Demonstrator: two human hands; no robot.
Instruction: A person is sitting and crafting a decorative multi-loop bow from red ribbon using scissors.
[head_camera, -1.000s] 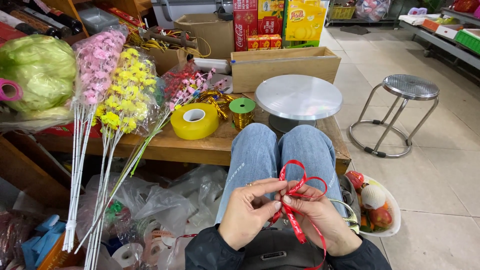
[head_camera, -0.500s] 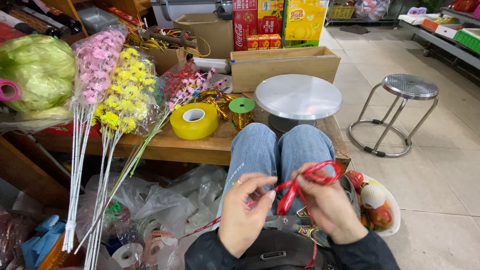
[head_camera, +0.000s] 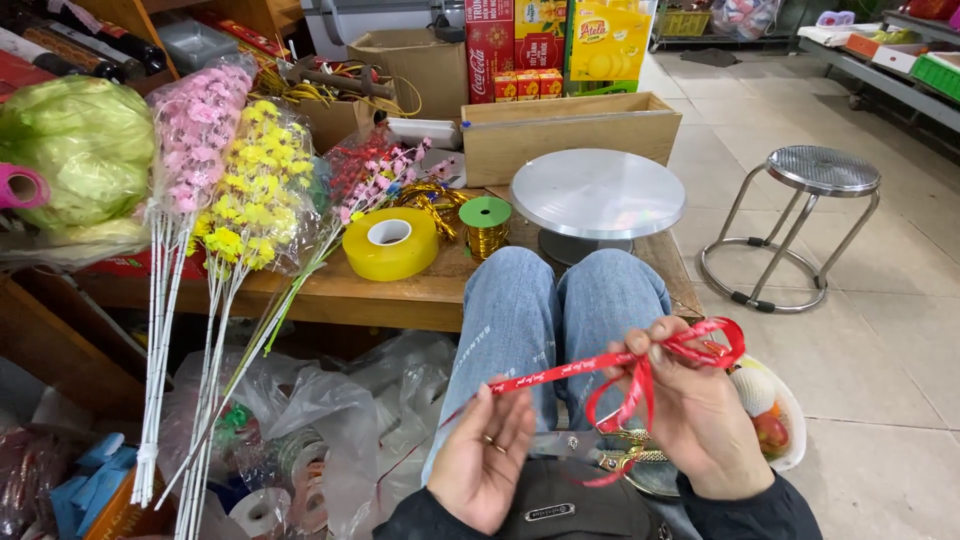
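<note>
Head view, read left to right. On the bench (head_camera: 400, 295) ahead of my knees stand wrapped stems of artificial flowers (head_camera: 235, 190), a roll of yellow tape (head_camera: 392, 243), a green-capped spool of gold ribbon (head_camera: 487, 225) and a grey turntable (head_camera: 597, 195); a metal stool (head_camera: 805, 215) stands on the tiled floor to the right.

My left hand (head_camera: 487, 460) lies low over my lap, palm up and fingers loosely spread; its grip is open, with the fingertips at or just under the free end of the red ribbon (head_camera: 600, 365). Whether they pinch it I cannot tell. My right hand (head_camera: 690, 415) is closed on the ribbon, thumb and forefinger pinching the gathered waist of a small bow, whose loops stand up and to the right above the knuckles.

The ribbon's long axis runs from lower left to upper right, its tail pointing down-left toward my left hand. Scissors (head_camera: 630, 460) rest in my lap beneath the right hand.

Step in hand, as I judge it: forming and cinching the bow. The next move calls for steady tension along the tail while the pinch holds the loops.
</note>
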